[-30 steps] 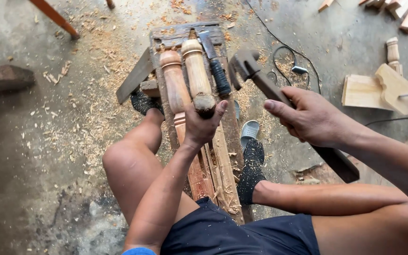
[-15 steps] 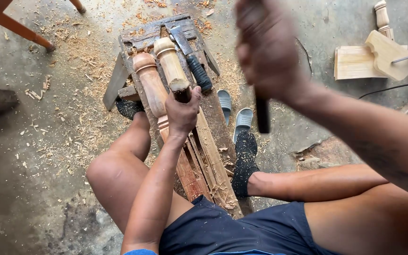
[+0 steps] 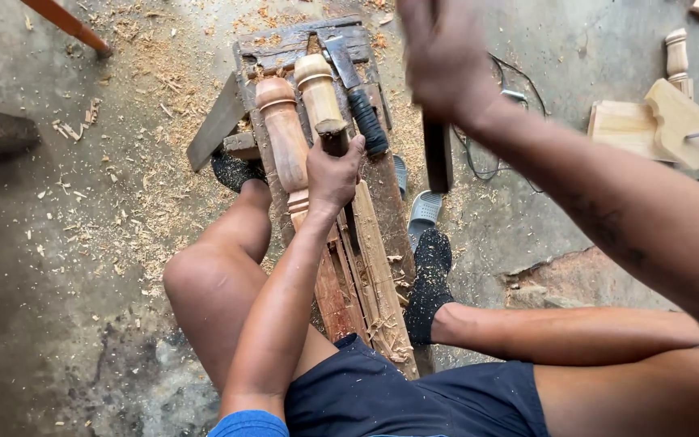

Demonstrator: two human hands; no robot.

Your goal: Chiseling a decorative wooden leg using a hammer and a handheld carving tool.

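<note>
Head view: the mallet handle (image 3: 438,154) has been raised from its lowered position and is gripped in the closed right hand (image 3: 446,57) (blurred). The chisel (image 3: 334,139) remains clenched by the left hand (image 3: 332,174), set against the turned wooden posts (image 3: 285,137) on the workbench (image 3: 366,235).

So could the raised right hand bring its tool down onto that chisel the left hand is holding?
Probably yes. The right hand with its tool is raised just right of the chisel, whose top sticks out bare above the left hand; nothing lies between them.
</note>
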